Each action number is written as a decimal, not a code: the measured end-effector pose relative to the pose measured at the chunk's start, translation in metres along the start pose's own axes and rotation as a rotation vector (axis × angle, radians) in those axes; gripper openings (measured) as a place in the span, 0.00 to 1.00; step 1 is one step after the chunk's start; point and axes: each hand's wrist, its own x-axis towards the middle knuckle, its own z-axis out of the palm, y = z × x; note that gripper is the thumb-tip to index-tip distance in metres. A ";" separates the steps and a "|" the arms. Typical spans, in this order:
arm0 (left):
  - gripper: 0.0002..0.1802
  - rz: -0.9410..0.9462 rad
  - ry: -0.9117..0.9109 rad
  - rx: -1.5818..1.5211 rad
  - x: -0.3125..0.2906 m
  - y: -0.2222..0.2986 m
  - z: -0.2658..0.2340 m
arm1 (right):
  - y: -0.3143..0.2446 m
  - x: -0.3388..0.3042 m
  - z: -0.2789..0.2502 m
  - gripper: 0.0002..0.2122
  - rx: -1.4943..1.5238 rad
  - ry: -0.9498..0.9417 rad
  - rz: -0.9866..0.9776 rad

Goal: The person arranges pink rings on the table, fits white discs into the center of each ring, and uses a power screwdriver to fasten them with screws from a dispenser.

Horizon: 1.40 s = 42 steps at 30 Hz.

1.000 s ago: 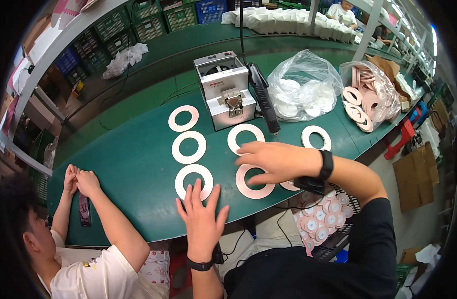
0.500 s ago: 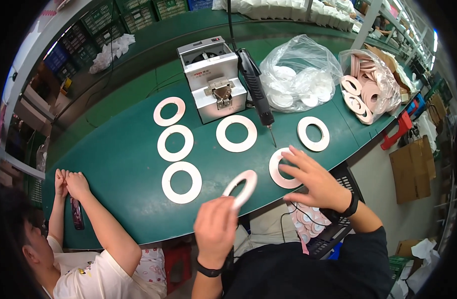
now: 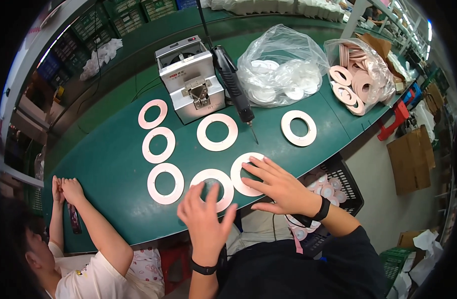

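My left hand (image 3: 204,222) is open, its fingers spread over a flat pinkish-white ring (image 3: 228,192) at the table's near edge. My right hand (image 3: 286,192) is open too, fingertips resting on or just above a neighbouring ring (image 3: 237,175). These two rings lie nearly touching, partly covered by my fingers. Further left, a column of three similar rings (image 3: 152,185) lies flat. Another ring (image 3: 202,133) is beyond my left hand, and one more ring (image 3: 308,124) lies at the right. A black electric screwdriver (image 3: 233,84) hangs bit-down behind my hands.
A silver screw-feeder-like machine (image 3: 191,82) stands at the back of the green table (image 3: 109,179). Clear bags hold white discs (image 3: 263,94) and pink rings (image 3: 360,79). A black crate (image 3: 352,187) of round parts sits below the right edge. At left, a person's forearms (image 3: 101,224) rest on the table.
My left hand has laid down the ring it held, beside the one near my right hand, and opened. My right hand has shifted left, along with the ring under it.
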 end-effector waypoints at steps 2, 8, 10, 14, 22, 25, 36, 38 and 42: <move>0.33 -0.005 -0.023 0.027 -0.004 -0.002 0.005 | 0.000 0.002 0.000 0.34 -0.012 -0.002 0.001; 0.33 -0.046 -0.036 0.109 0.007 -0.016 0.007 | 0.029 0.004 -0.033 0.29 0.009 0.192 0.094; 0.34 0.003 -0.065 0.110 0.009 -0.012 0.005 | 0.047 -0.011 -0.047 0.28 -0.005 0.297 0.164; 0.33 0.125 -0.160 0.104 0.011 -0.005 0.001 | 0.073 -0.045 -0.058 0.25 -0.241 0.361 0.513; 0.29 0.086 -0.226 0.086 0.010 -0.007 -0.005 | 0.046 -0.043 -0.041 0.24 -0.089 0.255 0.303; 0.28 0.062 -0.216 0.068 0.008 -0.009 -0.006 | 0.046 -0.040 -0.049 0.23 -0.204 0.208 0.326; 0.26 0.059 -0.171 0.058 0.006 -0.010 -0.005 | 0.053 -0.045 -0.036 0.20 -0.003 0.310 0.168; 0.26 0.063 -0.168 0.058 0.005 -0.012 -0.003 | 0.063 -0.044 -0.041 0.19 0.007 0.375 0.207; 0.26 0.069 -0.147 0.054 0.005 -0.016 -0.002 | 0.087 -0.047 -0.055 0.17 -0.226 0.311 0.346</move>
